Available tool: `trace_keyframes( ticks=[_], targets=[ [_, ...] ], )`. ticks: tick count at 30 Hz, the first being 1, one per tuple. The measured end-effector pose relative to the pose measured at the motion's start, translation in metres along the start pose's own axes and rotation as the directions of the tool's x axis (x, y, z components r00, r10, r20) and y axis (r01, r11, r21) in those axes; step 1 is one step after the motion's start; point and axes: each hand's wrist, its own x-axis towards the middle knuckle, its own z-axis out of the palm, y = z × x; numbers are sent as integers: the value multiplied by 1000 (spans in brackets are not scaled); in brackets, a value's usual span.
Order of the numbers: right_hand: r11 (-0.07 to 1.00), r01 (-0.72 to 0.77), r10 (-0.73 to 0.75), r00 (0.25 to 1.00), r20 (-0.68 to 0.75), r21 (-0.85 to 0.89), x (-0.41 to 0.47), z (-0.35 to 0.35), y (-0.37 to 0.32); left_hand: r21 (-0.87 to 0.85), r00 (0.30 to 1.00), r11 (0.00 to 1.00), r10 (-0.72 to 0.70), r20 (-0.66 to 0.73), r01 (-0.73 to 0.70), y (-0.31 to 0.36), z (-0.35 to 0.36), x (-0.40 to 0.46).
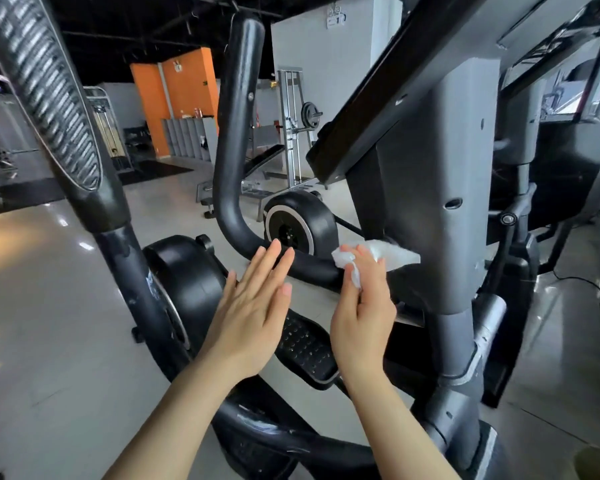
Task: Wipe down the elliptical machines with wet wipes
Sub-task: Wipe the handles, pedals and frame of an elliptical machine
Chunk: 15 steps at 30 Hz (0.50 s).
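The step in hand appears to be wiping the curved black handlebar (pixel 291 263) of the elliptical (pixel 440 188), at the point where the bar meets the grey console column (pixel 430 168). The right hand (pixel 361 317) holds the wipe (pixel 378 256), with the fingers (pixel 355 268) curled round it and pressing it against the bar's end and the column's lower face. Part of the wipe protrudes to the right, against the column. The left hand (pixel 253 303) is flat, fingers straight and together, holding nothing; its fingertips lie in front of the bar, and contact cannot be confirmed.

The next move probably calls for drawing the wipe along the bar toward its bend and then up the vertical section, keeping the fingers wrapped so the wipe covers the underside as well. The left hand could steady the bar. The ribbed moving handle (pixel 49 98) at the left, the pedal (pixel 305 344) below the hands and the flywheel cover (pixel 184 275) appear still to need attention, though their state cannot be judged.

The floor (pixel 49 306) is pale, glossy tile that reflects the overhead lights. The room is a gym: an orange wall (pixel 149 105) stands at the rear, with a weight rack (pixel 291 133) carrying a plate beside a grey partition. A second machine (pixel 568 150) stands just beside the first, on the right.
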Motion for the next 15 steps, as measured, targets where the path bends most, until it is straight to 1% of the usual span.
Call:
trace_keyframes(
  ticks=[3,4,5,6,7,8,9,10,12,13,15],
  targets=[
    [999,-35,33,993,115,12,-11,-5,-16,-73,1000,997,-15,-3,15,1,-2,2],
    [997,-71,66,982,176,25,-12,-11,-22,-95,1000,995,-24,-19,22,4,-4,2],
    [988,-144,127,957,260,48,-13,-19,-31,-140,998,990,-45,-53,37,8,-5,-2],
    [967,-238,192,914,358,89,-16,-27,-38,-227,991,972,-78,-109,51,16,-6,-9],
    [935,-328,239,862,446,134,-19,-37,-45,-355,978,934,-115,-174,46,25,-4,-19],
    [903,-396,269,823,501,165,-23,-48,-49,-490,963,872,-140,-230,10,34,0,-30],
    [874,-445,291,800,525,195,-28,-60,-51,-594,952,803,-147,-268,-43,43,3,-42],
    [852,-478,306,786,536,214,-33,-72,-54,-660,944,746,-149,-294,-88,52,8,-53],
    [826,-517,327,765,555,225,-40,-92,-54,-740,940,660,-155,-305,-132,67,20,-73],
    [825,-521,331,759,561,219,-42,-103,-53,-758,944,639,-151,-293,-133,74,28,-79],
    [834,-520,340,745,574,182,-46,-122,-50,-762,951,639,-158,-267,-107,84,45,-88]
  ],
)
